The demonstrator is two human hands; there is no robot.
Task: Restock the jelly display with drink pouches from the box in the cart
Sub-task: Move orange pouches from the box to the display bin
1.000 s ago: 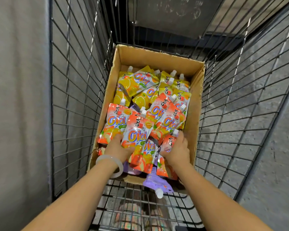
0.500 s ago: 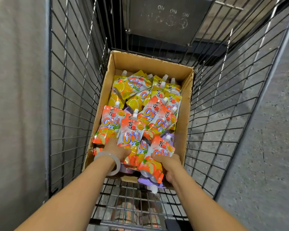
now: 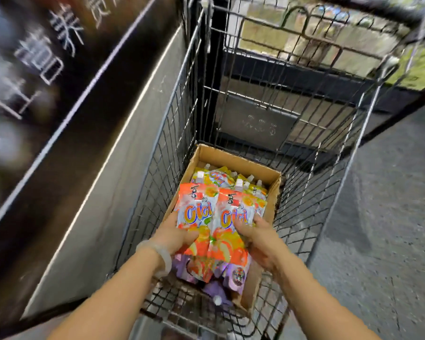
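Observation:
A cardboard box [image 3: 271, 204] sits in the wire cart [image 3: 334, 197], with yellow drink pouches [image 3: 219, 177] lying at its far end and purple ones [image 3: 233, 276] at the near end. Both hands hold a stack of orange drink pouches [image 3: 214, 217] lifted above the box, their printed fronts facing me. My left hand [image 3: 176, 231] grips the stack's left side; a pale bangle circles that wrist. My right hand [image 3: 260, 238] clasps the right side, fingers over the front pouch.
A dark display wall with a grey lower panel [image 3: 91, 197] and white lettering runs along the left, close to the cart. Grey floor [image 3: 378, 241] lies to the right. A dark fixture [image 3: 304, 77] stands beyond the cart's far end.
Both hands have gathered the orange pouches into one stack and raised it out of the box. My view has tilted up and left, showing the display wall.

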